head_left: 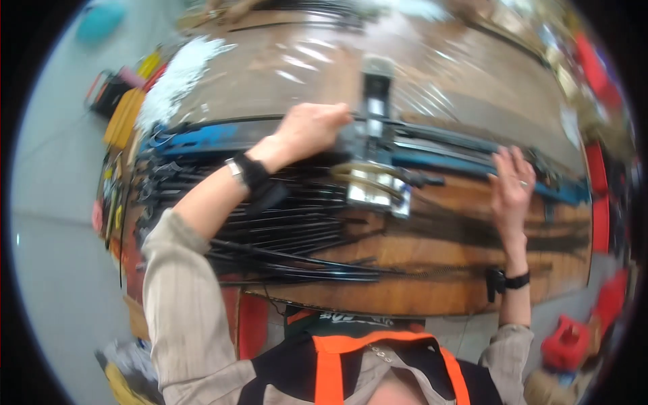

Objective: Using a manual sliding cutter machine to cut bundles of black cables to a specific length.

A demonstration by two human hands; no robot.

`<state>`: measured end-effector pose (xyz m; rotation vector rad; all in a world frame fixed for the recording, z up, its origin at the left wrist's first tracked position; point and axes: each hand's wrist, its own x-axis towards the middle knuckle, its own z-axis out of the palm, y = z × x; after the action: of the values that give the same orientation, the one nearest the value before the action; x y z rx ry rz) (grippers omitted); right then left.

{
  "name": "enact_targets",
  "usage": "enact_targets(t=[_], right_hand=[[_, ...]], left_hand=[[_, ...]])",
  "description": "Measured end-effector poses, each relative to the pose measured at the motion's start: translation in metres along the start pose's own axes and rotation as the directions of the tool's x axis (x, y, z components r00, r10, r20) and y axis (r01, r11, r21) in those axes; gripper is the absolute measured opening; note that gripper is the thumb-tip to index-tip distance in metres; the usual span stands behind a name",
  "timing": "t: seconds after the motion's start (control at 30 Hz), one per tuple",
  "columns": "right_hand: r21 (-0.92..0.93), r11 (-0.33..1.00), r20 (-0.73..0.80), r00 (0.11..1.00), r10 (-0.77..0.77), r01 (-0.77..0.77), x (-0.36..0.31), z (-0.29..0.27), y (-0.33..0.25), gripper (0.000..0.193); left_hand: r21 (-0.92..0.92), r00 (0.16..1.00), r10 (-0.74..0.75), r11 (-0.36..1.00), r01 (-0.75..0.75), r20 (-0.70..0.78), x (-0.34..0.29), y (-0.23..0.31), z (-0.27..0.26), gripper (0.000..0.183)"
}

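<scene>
The left hand (312, 126) is closing around the grey metal tool (375, 152) on the counter (432, 270); the right hand (511, 183) is pressing open-fingered on the blue rail (445, 152) beside it.

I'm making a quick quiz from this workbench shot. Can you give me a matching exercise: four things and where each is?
Things:
1. left hand
2. right hand
3. bundle of black rods
4. white patch

Places:
A. far left corner of the bench
B. flat on the blue rail's right part
C. under the left forearm
D. at the metal clamp block

Pairs: 1-D, 2-B, 3-C, 4-A
</scene>
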<state>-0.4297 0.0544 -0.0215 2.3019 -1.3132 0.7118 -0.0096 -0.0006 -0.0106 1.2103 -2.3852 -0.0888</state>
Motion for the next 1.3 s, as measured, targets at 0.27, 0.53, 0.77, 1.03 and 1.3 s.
enact_targets(t=[0.27,0.53,0.77,1.03,1.3], right_hand=[[0.277,0.96,0.033,0.999,0.042,-0.049,-0.022,0.005,-0.054,0.026],[0.509,0.852,0.057,0.992,0.109,-0.123,-0.008,0.019,-0.088,0.021],[0.784,0.591,0.137,0.982,0.13,-0.188,-0.004,0.054,-0.078,0.02],[0.55,0.835,0.337,0.904,-0.261,0.036,-0.052,-0.012,-0.139,0.041],[0.58,0.814,0.25,0.954,-0.167,-0.009,-0.079,0.006,-0.176,0.032]], left_hand=[[0.117,0.991,-0.1,0.989,0.09,0.084,0.014,0.007,-0.001,0.015],[0.154,0.991,-0.116,0.983,0.104,0.073,0.002,0.016,0.0,0.016],[0.209,0.998,0.041,0.977,-0.03,-0.049,0.005,0.001,0.015,0.009],[0.429,0.945,0.316,0.868,-0.25,-0.088,-0.01,-0.069,-0.025,0.013],[0.314,0.99,0.057,0.945,-0.095,0.126,-0.129,0.104,-0.031,0.022]])
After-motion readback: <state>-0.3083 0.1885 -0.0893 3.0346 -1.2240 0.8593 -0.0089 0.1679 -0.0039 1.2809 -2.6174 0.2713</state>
